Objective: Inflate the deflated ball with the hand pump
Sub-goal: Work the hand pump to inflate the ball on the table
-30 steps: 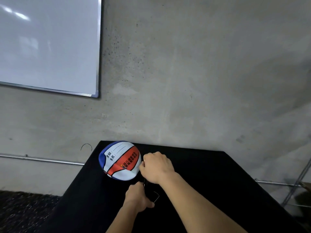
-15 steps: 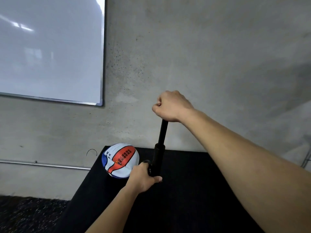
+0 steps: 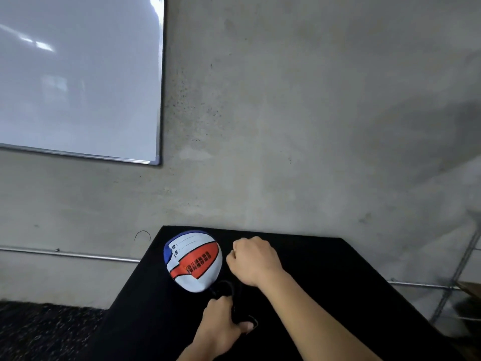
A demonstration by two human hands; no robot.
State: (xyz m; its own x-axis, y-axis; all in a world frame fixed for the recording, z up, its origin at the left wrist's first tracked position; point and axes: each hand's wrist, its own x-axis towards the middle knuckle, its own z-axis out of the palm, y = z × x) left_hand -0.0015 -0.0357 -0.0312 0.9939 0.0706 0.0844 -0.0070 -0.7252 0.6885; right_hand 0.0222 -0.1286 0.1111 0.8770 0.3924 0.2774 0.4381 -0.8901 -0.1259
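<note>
The partly inflated red, white and blue ball [image 3: 194, 261] is resting on the black table [image 3: 325, 282]. The right hand [image 3: 253, 260] is gripping the handle of the black hand pump [image 3: 235, 306] at stroke bottom; the left hand [image 3: 221, 327] is clasping its barrel. Pumping is under way; next, the handle likely requires a straight upward pull.

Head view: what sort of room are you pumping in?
Probably a bare workshop or classroom: raw grey concrete wall, metal-framed whiteboard, black cloth-covered table.
</note>
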